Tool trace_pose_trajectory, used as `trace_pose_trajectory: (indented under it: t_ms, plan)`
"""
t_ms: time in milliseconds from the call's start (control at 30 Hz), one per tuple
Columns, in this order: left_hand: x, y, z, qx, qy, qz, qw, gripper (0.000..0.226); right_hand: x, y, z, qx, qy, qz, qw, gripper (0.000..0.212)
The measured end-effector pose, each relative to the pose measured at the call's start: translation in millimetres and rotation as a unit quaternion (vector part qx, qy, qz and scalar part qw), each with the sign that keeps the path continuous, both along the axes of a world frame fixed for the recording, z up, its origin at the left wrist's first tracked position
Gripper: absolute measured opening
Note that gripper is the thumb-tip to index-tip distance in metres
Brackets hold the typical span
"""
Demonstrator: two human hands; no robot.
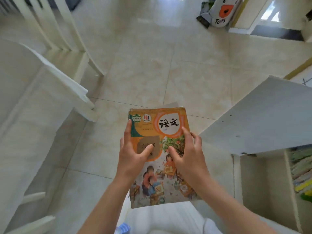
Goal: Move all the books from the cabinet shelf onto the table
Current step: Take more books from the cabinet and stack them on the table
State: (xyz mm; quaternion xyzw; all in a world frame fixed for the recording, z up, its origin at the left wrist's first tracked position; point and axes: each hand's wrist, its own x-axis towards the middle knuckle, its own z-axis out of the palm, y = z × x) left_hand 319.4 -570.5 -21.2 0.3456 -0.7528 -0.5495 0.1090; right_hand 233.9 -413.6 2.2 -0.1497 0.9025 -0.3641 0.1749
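Tiles (152,56) of pale, glossy stone spread beyond the fingertips and under everything else in the room. Off to the side of the left fingers stands a white table (22,102) with white chairs (55,31) drawn up to it, well apart from the hands. On the other side, just past the right fingers, is the white cabinet (263,119), its flat top level with the knuckles and an open compartment below it where colourful spines or pages show at the far edge, too blurred to read. Far ahead of the fingertips a grey fabric toy bin (221,12) marked "TOYS" sits by a doorway. Between the two hands, held in the air over the floor, is the book (162,159), an orange textbook with a picture of children at desks on its cover, face up and tilted slightly. The left hand (133,156) grips its left edge, thumb pressed onto the cover and the index finger stretched along the spine side. The right hand (187,154) grips the opposite edge, thumb on the cover, fingers spread and curling round the right side.
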Motion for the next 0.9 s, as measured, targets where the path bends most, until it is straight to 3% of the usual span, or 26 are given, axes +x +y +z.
trace_pose_trajectory:
  t_ms: [200,533,767,900]
  plan:
    - [43,-9,6,-0.017,-0.008,0.156,0.988,0.1,0,-48,9,0.017,0.006,0.143,0.99,0.077]
    - [142,-45,13,-0.034,-0.006,0.39,0.92,0.095,59,-149,17,0.012,-0.017,0.38,0.925,0.072]
    - [229,-100,1,-0.02,0.01,0.487,0.873,0.09,135,-243,13,-0.002,-0.014,0.481,0.876,0.065]
    - [285,-154,1,-0.022,0.006,0.505,0.863,0.09,188,-305,15,0.002,-0.016,0.511,0.859,0.064]
